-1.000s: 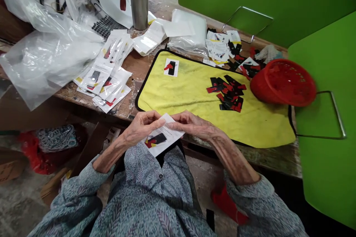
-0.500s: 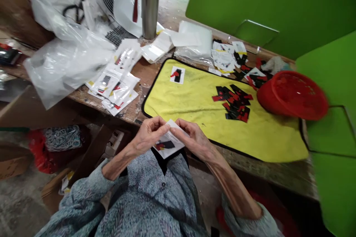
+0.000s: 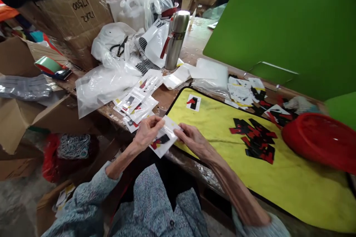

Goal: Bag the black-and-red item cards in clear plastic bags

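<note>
A clear plastic packet (image 3: 161,149) with a white card and black and red pieces inside is held at the table's front edge. My left hand (image 3: 148,132) pinches its upper left side between thumb and fingers. The fingers of my right hand (image 3: 193,140) are closed on its right edge. Just beyond my left hand lies a pile of similar filled packets (image 3: 132,100). On the yellow mat (image 3: 214,126) are a white card (image 3: 194,102) with a black and red piece on it and a heap of black and red pieces (image 3: 254,139).
A red basin (image 3: 319,140) stands at the mat's right end. Behind the mat lie a stack of clear bags (image 3: 211,74) and printed cards (image 3: 241,90). A steel thermos (image 3: 177,40) stands farther back. Cardboard boxes (image 3: 75,22) are at the left; a green panel (image 3: 278,26) rises at the right.
The view has swung up and to the left. My hands have moved apart along the packet, which now shows more of its surface and is closer to the packet pile.
</note>
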### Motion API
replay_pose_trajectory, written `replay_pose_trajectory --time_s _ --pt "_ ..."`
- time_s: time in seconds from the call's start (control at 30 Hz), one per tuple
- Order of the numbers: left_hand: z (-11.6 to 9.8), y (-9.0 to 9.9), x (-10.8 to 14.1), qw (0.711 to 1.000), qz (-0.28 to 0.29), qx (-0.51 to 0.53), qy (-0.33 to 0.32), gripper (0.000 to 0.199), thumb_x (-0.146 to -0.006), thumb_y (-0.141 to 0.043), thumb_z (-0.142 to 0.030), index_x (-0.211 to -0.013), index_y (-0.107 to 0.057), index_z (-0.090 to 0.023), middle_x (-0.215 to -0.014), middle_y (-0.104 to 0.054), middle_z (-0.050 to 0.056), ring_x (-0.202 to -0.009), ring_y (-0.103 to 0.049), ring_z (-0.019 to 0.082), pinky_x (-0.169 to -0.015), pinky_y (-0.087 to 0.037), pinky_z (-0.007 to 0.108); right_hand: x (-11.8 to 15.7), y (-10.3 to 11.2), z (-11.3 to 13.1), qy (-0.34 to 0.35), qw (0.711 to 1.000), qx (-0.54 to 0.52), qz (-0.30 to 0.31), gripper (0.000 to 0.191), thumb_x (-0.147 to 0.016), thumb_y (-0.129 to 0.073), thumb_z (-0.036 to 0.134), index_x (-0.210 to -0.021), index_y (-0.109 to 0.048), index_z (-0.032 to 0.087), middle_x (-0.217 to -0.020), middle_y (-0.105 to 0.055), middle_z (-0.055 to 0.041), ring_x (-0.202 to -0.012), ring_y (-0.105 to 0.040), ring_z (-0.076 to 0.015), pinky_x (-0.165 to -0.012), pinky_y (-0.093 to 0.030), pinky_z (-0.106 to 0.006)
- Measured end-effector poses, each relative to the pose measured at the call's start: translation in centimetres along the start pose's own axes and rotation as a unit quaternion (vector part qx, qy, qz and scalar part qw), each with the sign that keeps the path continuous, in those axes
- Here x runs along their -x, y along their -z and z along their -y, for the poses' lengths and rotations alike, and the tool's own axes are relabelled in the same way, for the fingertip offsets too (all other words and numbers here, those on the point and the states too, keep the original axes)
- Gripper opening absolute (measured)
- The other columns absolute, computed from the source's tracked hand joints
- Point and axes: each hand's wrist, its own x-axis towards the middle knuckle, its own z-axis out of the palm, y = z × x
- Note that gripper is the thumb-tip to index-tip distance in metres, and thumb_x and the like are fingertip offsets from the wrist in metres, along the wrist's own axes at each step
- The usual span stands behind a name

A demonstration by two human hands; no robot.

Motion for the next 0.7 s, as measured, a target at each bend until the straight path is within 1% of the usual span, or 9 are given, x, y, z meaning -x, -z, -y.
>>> replay_pose_trajectory --time_s 0.03,0.1,0.17,0.23,0.3,0.43,0.53,0.6,0.7 --pt "-0.1 0.1 -0.3 0.995 -0.041 -0.072 -0.054 0.030 -0.082 -0.062 -0.043 -0.097 -0.060 -0.016 -0.086 -0.061 0.005 -0.080 -0.058 0.019 -0.072 -0.046 0.031 -1.0 0.0 0.2 0.006 0.999 0.032 -0.016 0.031 -0.090 -0.048 0.038 -0.066 -0.039 0.021 -0.061 -0.039 0.0045 -0.055 -0.037 -0.0110 -0.053 -0.029 -0.024" --pt "0.1 0.0 -0.3 0.953 -0.106 -0.227 -0.171 0.028 -0.086 -0.059 -0.033 -0.109 -0.058 -0.017 -0.103 -0.062 0.009 -0.100 -0.056 0.023 -0.087 -0.045 0.038 -2.8 -0.1 0.2 0.007 0.993 0.103 -0.053 0.028 -0.091 -0.046 0.028 -0.065 -0.039 0.021 -0.060 -0.040 0.0044 -0.055 -0.039 -0.0112 -0.054 -0.029 -0.024" --pt "0.9 -0.6 0.1 0.903 -0.067 -0.351 -0.237 0.021 -0.090 -0.055 -0.025 -0.109 -0.060 -0.019 -0.107 -0.062 0.009 -0.104 -0.056 0.025 -0.092 -0.043 0.043 -4.1 -0.2 -0.2 0.001 0.983 0.163 -0.084 0.023 -0.090 -0.048 0.024 -0.067 -0.045 0.020 -0.060 -0.046 0.0026 -0.057 -0.045 -0.0132 -0.057 -0.032 -0.025" --pt "2.0 -1.2 0.3 0.854 -0.025 -0.444 -0.270 0.024 -0.090 -0.054 -0.020 -0.112 -0.061 -0.020 -0.112 -0.063 0.010 -0.107 -0.056 0.028 -0.093 -0.042 0.047 -4.8 0.1 -0.9 0.012 0.969 0.213 -0.123 0.014 -0.089 -0.053 0.026 -0.078 -0.056 0.018 -0.071 -0.057 -0.0022 -0.066 -0.053 -0.0167 -0.063 -0.038 -0.027" --pt "3.2 -1.8 -0.1 0.821 -0.040 -0.499 -0.275 0.026 -0.090 -0.053 -0.018 -0.114 -0.062 -0.019 -0.116 -0.064 0.011 -0.111 -0.055 0.030 -0.095 -0.040 0.050 -5.3 1.5 -1.8 0.027 0.946 0.269 -0.178 0.013 -0.089 -0.055 0.028 -0.092 -0.061 0.017 -0.087 -0.064 -0.0070 -0.076 -0.058 -0.0191 -0.071 -0.043 -0.029" --pt "4.5 -2.3 -1.9 0.795 -0.091 -0.537 -0.268 0.026 -0.092 -0.051 -0.019 -0.114 -0.063 -0.017 -0.116 -0.066 0.013 -0.111 -0.057 0.032 -0.093 -0.040 0.050 -6.8 7.5 -3.1 -0.005 0.900 0.346 -0.266 0.018 -0.090 -0.046 0.019 -0.091 -0.064 0.016 -0.090 -0.066 -0.0089 -0.083 -0.060 -0.0203 -0.079 -0.044 -0.030" --pt "5.1 -2.4 -2.6 0.782 -0.116 -0.542 -0.284 0.026 -0.092 -0.050 -0.019 -0.114 -0.064 -0.016 -0.116 -0.067 0.013 -0.110 -0.057 0.032 -0.092 -0.039 0.049 -9.1 12.2 -3.6 -0.046 0.875 0.370 -0.307 0.029 -0.089 -0.036 0.014 -0.097 -0.063 0.012 -0.095 -0.065 -0.0149 -0.088 -0.058 -0.0253 -0.081 -0.043 -0.035" --pt "5.5 -2.5 -2.6 0.777 -0.127 -0.540 -0.298 0.027 -0.092 -0.050 -0.017 -0.116 -0.063 -0.016 -0.116 -0.067 0.013 -0.112 -0.057 0.032 -0.093 -0.038 0.048 -11.0 14.2 -3.7 -0.060 0.863 0.386 -0.320 0.034 -0.089 -0.033 0.012 -0.107 -0.062 0.008 -0.106 -0.063 -0.0194 -0.097 -0.056 -0.0287 -0.084 -0.041 -0.038" --pt "5.8 -2.5 -2.4 0.773 -0.132 -0.538 -0.310 0.028 -0.092 -0.050 -0.016 -0.116 -0.063 -0.016 -0.116 -0.067 0.013 -0.113 -0.056 0.031 -0.094 -0.037 0.047 -13.7 15.7 -3.8 -0.055 0.857 0.409 -0.308 0.043 -0.086 -0.037 0.009 -0.125 -0.054 0.008 -0.126 -0.056 -0.0207 -0.115 -0.046 -0.0321 -0.094 -0.035 -0.043"
